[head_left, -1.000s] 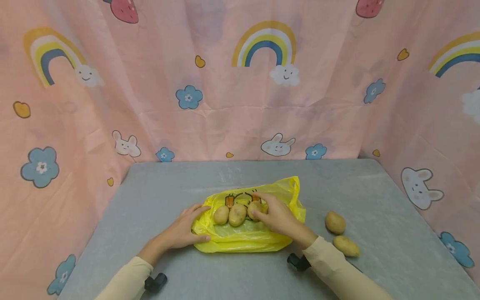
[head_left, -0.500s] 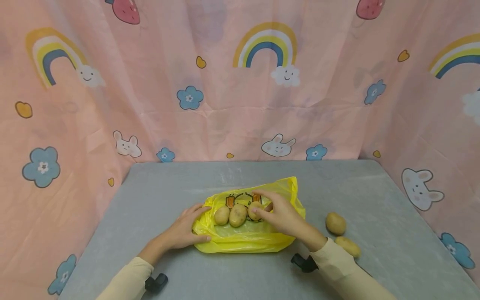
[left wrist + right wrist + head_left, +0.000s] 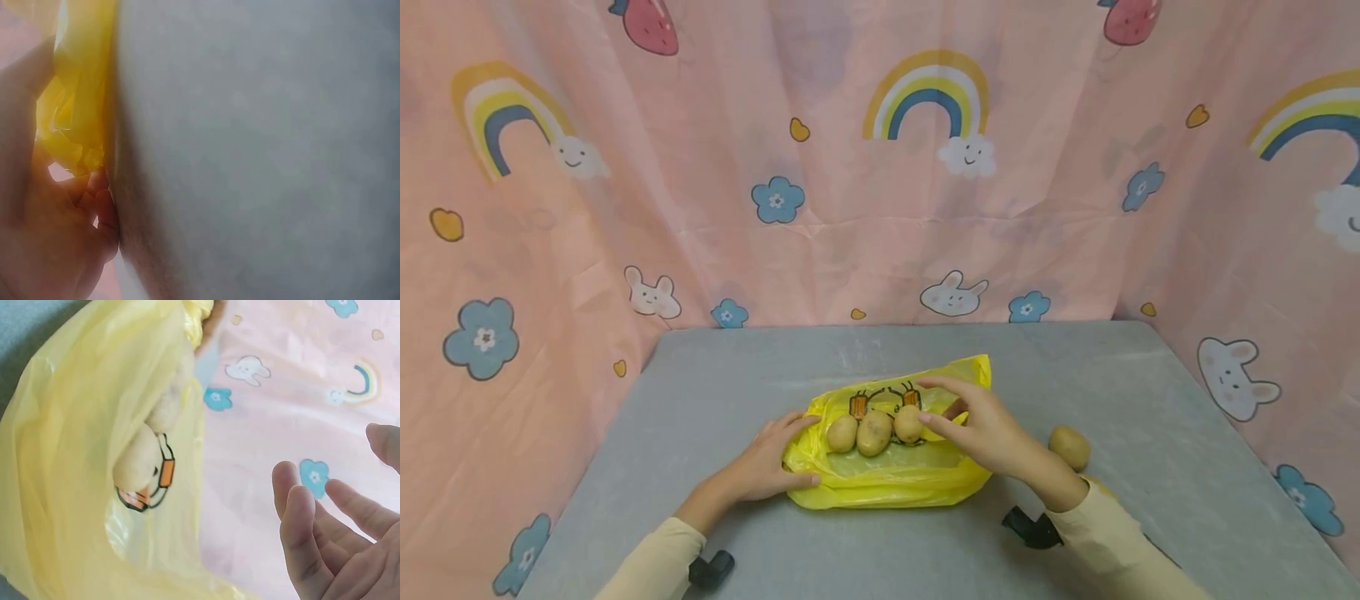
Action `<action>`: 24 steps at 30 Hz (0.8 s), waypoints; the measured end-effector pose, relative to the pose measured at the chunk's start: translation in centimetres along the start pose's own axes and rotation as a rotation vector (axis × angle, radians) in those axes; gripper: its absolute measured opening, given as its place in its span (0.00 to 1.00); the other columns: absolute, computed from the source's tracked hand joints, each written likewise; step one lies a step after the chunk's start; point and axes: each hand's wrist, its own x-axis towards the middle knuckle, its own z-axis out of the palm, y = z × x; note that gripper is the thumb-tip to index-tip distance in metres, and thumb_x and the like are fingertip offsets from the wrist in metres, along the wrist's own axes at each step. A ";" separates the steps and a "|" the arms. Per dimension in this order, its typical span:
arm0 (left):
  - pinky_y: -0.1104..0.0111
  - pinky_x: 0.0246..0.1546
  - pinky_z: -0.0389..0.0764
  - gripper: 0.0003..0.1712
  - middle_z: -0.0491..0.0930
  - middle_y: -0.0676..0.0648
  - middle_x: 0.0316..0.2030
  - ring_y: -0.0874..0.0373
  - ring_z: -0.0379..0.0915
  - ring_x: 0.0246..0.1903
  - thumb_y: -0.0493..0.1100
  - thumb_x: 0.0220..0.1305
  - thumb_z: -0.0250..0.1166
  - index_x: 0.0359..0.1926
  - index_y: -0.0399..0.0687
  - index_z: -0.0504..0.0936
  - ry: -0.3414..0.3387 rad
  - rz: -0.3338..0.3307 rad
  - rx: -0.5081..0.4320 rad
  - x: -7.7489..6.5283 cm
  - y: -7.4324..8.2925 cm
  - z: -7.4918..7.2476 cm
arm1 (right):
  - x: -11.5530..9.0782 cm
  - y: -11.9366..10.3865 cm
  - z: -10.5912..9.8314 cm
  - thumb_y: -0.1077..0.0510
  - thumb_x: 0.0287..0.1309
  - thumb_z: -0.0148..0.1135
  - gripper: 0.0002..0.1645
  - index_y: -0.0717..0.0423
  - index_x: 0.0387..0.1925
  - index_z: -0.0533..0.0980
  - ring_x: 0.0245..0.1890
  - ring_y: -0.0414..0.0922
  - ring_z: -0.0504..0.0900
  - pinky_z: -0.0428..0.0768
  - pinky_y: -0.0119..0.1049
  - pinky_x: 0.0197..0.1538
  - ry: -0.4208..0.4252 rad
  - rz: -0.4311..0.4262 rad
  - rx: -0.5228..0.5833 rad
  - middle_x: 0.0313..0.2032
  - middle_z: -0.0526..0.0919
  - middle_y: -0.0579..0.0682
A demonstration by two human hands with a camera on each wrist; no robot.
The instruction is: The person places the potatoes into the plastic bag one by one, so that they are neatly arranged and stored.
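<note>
A thin yellow plastic bag (image 3: 917, 493) with a cartoon print lies on its side on the grey table. Three potatoes (image 3: 875, 433) sit in a row at its middle, framed by the yellow film. My left hand (image 3: 763, 460) holds the bag's left end, fingers over the top and thumb at the front; the left wrist view shows the yellow film (image 3: 81, 106) between thumb and fingers. My right hand (image 3: 992, 429) hovers over the bag's right end, its fingers loosely spread with nothing in them. In the head view its thumb tip reaches the rightmost potato (image 3: 907, 424).
Another potato (image 3: 1070, 447) lies on the table to the right, beyond my right forearm. One more is almost wholly hidden by the right sleeve (image 3: 1105, 533). A pink patterned curtain (image 3: 865, 242) closes off the back and sides of the table (image 3: 737, 350).
My right hand has let go of the rightmost potato and drawn back to the right, its fingers spreading. Its sleeve now covers the nearer loose potato. The left hand stays in place.
</note>
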 end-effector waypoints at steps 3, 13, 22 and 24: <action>0.34 0.67 0.61 0.52 0.58 0.42 0.77 0.38 0.54 0.74 0.68 0.55 0.71 0.77 0.62 0.62 -0.005 -0.009 0.004 0.0 0.0 0.0 | -0.5 0.0 -0.6 0.53 0.66 0.66 0.28 0.51 0.66 0.74 0.36 0.41 0.83 0.79 0.34 0.26 0.009 -0.006 -0.011 0.61 0.80 0.58; 0.33 0.67 0.61 0.52 0.58 0.42 0.76 0.37 0.54 0.74 0.67 0.54 0.72 0.77 0.61 0.62 -0.004 -0.004 -0.003 0.1 -0.1 0.0 | -2.0 0.1 -2.8 0.57 0.66 0.66 0.25 0.56 0.63 0.75 0.36 0.41 0.85 0.81 0.33 0.31 0.101 -0.090 -0.031 0.60 0.80 0.59; 0.34 0.67 0.61 0.52 0.60 0.42 0.76 0.37 0.55 0.73 0.67 0.54 0.72 0.76 0.61 0.63 -0.004 -0.006 0.003 0.1 0.0 0.0 | -2.8 0.6 -5.4 0.57 0.67 0.65 0.26 0.57 0.65 0.74 0.37 0.40 0.85 0.82 0.33 0.32 0.178 -0.059 -0.084 0.61 0.79 0.60; 0.34 0.67 0.61 0.52 0.60 0.42 0.76 0.37 0.55 0.73 0.67 0.54 0.72 0.76 0.61 0.63 -0.004 -0.003 0.004 0.2 0.0 0.0 | -2.9 0.8 -6.0 0.57 0.67 0.64 0.26 0.56 0.65 0.74 0.37 0.41 0.85 0.82 0.33 0.33 0.195 -0.050 -0.102 0.61 0.79 0.60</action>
